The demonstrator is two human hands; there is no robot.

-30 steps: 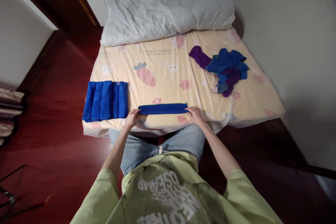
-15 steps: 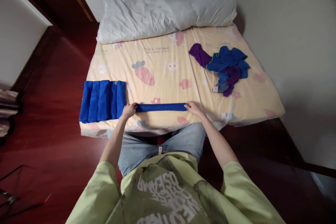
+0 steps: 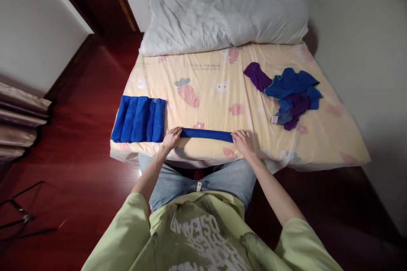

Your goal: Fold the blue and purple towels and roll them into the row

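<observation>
A long, narrow folded blue cloth (image 3: 206, 134) lies across the front of the bed. My left hand (image 3: 173, 136) grips its left end, fingers bent over it. At the right end my right hand (image 3: 242, 140) holds the cloth, its fingers close together on top. Just left of my left hand, several rolled or folded blue towels (image 3: 139, 119) lie side by side. To the right, farther back, is a loose heap of blue and purple cloths (image 3: 294, 89), with a purple piece (image 3: 258, 76) sticking out to the left.
The bed sheet (image 3: 210, 106) is yellow with carrot and rabbit prints. A large pale quilt (image 3: 222, 12) is bunched at the back. Striped fabric (image 3: 19, 123) hangs at the left, and a black metal stand (image 3: 23, 216) is on the red floor at lower left.
The view has shifted, so the bed and towels appear farther right. Both hands still hold the cloth's ends; my right hand's fingers now lie more over its end.
</observation>
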